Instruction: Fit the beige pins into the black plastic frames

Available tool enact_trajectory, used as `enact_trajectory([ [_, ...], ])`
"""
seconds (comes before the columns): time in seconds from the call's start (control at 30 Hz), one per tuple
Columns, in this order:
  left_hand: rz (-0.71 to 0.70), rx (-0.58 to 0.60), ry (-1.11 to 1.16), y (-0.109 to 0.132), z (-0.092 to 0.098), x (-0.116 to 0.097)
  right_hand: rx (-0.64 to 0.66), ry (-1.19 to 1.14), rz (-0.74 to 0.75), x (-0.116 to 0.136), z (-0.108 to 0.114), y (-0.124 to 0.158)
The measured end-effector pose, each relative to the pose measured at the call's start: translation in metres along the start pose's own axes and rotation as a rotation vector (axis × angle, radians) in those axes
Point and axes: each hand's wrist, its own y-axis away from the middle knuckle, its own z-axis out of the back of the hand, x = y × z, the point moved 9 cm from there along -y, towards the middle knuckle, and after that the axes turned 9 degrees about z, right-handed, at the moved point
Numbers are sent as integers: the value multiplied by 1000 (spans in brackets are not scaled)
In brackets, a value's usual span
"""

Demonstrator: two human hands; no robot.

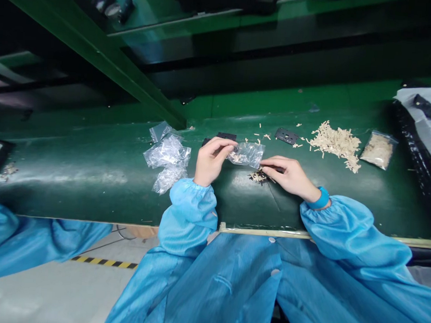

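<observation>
I'm pinching a clear plastic bag [245, 154] with my left hand [211, 160], but can't tell if my right hand [290, 176] is gripping anything.

Glossy clear plastic bag [245, 154], smooth green conveyor belt [101, 199]

Left hand [211, 161] pinches clear plastic bag [245, 154] over green conveyor belt [263, 207]. Right hand [290, 176] just beside it, above small pile of beige pieces [258, 176]. Larger heap of beige pieces [335, 144] far right; crumpled plastic bags [168, 158] left.
</observation>
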Motion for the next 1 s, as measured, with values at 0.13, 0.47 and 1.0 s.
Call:
enact_trajectory([
  [0.13, -23, 31, 12, 4, -7, -8, -122, 46, 82, 11, 7, 0],
  [0.47, 1, 17, 83, 9, -22, -2, -313, -345, -57, 2, 14, 6],
  [1.0, 154, 247, 271, 26, -75, 10, -162, -432, -172, -9, -7, 6],
])
